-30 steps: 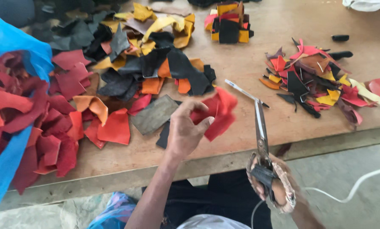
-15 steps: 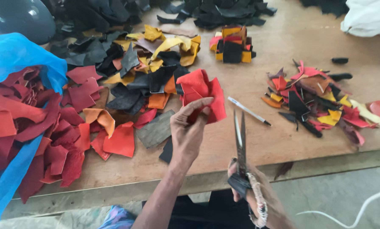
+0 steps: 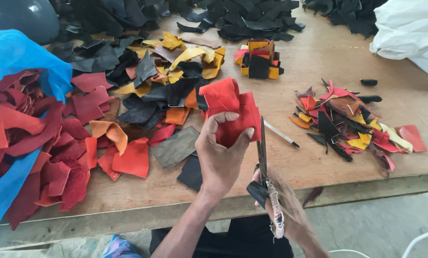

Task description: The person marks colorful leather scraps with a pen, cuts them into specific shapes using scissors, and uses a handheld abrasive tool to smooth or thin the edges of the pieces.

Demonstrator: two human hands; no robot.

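Wooden workbench [image 3: 319, 57] littered with leather offcuts: at lower centre your left hand [image 3: 221, 160] is pinching a red leather piece [image 3: 233, 112] while your right hand [image 3: 285, 210] is gripping scissors [image 3: 263, 157], whose blade, running close beside the thumb, could nick it.

Leather scrap [image 3: 230, 110] above table [image 3: 314, 167], scissors [image 3: 262, 157] at its right, pen [image 3: 281, 134] behind, offcuts [image 3: 352, 124] further right

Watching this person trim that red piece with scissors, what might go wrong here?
The scissors run right beside the left hand, so a slip might nick the thumb. The red leather piece is held up in the air, so it may flex and the cut could wander. The pen lies under the work and could get knocked.
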